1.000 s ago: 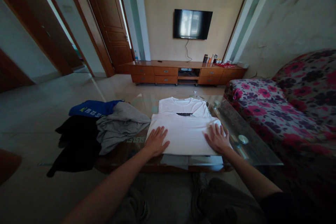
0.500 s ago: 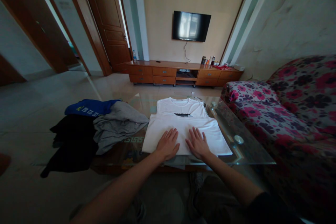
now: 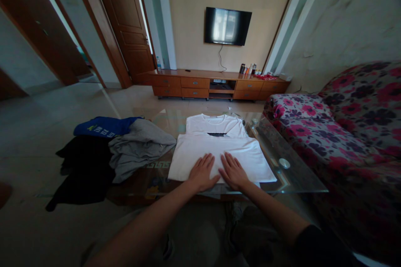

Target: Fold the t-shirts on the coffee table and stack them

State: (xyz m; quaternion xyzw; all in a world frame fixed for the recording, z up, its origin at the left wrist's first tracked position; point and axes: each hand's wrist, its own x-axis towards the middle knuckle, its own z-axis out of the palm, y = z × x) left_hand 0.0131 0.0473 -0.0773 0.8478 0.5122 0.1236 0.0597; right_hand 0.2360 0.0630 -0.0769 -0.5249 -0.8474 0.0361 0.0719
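Observation:
A white T-shirt (image 3: pixel 184 156) lies on the glass coffee table (image 3: pixel 302 181), its lower part folded up over the front. The round collar faces the far side, and a strip of dark print shows just above the folded edge. My left hand (image 3: pixel 203 172) rests flat on the folded cloth, left of the middle, fingers stretched out. Close beside it, my right hand (image 3: pixel 233 171) also lies flat on the shirt with its fingers extended. Neither hand grips the fabric.
Left on the table is a loose heap: a grey garment (image 3: pixel 138 148), a blue one (image 3: pixel 105 127) with lettering, and black clothing (image 3: pixel 86 175) hanging past the edge. A flowered sofa (image 3: pixel 313 129) stands right. Beyond are a wooden TV cabinet (image 3: pixel 194 85) and a television (image 3: pixel 228 26).
My two hands have moved closer together on the shirt, the left shifting right and the right shifting slightly left. The shirt's fold looks the same.

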